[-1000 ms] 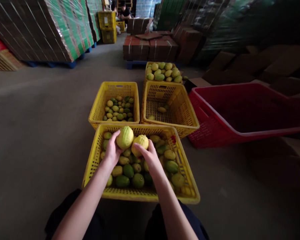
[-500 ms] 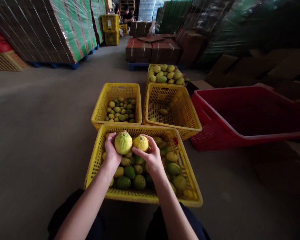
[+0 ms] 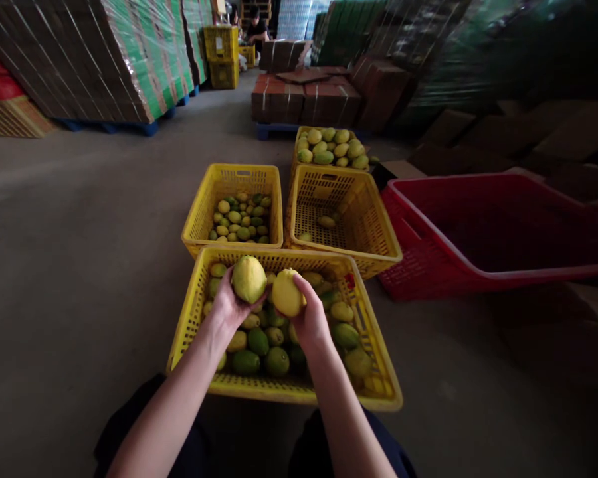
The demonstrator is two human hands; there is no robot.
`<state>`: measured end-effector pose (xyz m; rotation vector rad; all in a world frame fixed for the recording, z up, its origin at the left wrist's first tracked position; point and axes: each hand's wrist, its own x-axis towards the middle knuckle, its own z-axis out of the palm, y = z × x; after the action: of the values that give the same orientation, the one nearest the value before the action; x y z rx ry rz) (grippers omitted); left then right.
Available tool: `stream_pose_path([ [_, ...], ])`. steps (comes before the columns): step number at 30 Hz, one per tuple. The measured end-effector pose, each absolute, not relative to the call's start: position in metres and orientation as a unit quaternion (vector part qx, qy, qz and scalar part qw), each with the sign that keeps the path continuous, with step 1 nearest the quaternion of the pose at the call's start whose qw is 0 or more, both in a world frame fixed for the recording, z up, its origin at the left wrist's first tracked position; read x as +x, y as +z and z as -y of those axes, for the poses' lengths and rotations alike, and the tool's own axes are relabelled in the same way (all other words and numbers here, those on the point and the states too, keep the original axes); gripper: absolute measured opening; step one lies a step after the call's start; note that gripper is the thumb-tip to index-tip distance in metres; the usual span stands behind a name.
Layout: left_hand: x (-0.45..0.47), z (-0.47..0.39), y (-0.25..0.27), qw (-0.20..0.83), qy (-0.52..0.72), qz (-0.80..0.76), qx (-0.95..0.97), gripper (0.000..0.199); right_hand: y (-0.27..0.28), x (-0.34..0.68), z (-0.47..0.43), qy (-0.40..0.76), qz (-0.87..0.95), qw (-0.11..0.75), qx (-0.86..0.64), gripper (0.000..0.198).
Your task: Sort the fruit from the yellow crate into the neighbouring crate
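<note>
My left hand [image 3: 230,300] is wrapped round a yellow-green lemon [image 3: 249,279], its palm beneath the fruit. Close beside it, my right hand [image 3: 311,312] grips a yellower lemon [image 3: 288,292] with the thumb on top. Both lemons are held up over the front yellow crate [image 3: 386,358], a small gap between them. Inside that crate lie many green and yellow lemons, among them a dark green one [image 3: 246,362]. My forearms cover part of the crate and some of its fruit.
Behind stand a left yellow crate [image 3: 194,219] of smaller lemons, a right yellow crate [image 3: 379,232] with a few lemons, and a full crate [image 3: 296,149]. A large red bin [image 3: 403,252] is at right. Strapped cartons [image 3: 279,99] and a seated person [image 3: 256,30] appear farther back.
Both lemons have been turned: their stem ends faced me before, and now more of their sides show. The right-hand lemon has moved slightly right and down. Both hands keep their grip.
</note>
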<state>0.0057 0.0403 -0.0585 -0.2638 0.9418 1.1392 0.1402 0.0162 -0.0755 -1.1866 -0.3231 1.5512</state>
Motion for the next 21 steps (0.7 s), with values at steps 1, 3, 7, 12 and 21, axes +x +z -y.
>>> stream_pose_path([
  [1, 0.005, -0.04, -0.057, 0.733, 0.52, -0.422, -0.119, 0.029, -0.075, 0.142, -0.016, 0.656, 0.12, 0.55, -0.503, 0.037],
  [3, 0.003, -0.039, -0.054, 0.744, 0.518, -0.406, -0.118, 0.028, -0.073, 0.144, -0.017, 0.663, 0.082, 0.558, -0.492, 0.034],
  [7, 0.0, -0.036, -0.049, 0.775, 0.476, -0.399, -0.119, 0.033, -0.075, 0.146, -0.02, 0.683, 0.055, 0.569, -0.454, 0.028],
  [12, 0.002, -0.036, -0.049, 0.777, 0.465, -0.415, -0.086, 0.035, -0.075, 0.144, -0.023, 0.69, 0.03, 0.552, -0.468, 0.02],
  [21, 0.003, -0.04, -0.058, 0.753, 0.493, -0.396, -0.182, 0.033, -0.053, 0.143, -0.018, 0.723, -0.024, 0.497, -0.479, 0.025],
])
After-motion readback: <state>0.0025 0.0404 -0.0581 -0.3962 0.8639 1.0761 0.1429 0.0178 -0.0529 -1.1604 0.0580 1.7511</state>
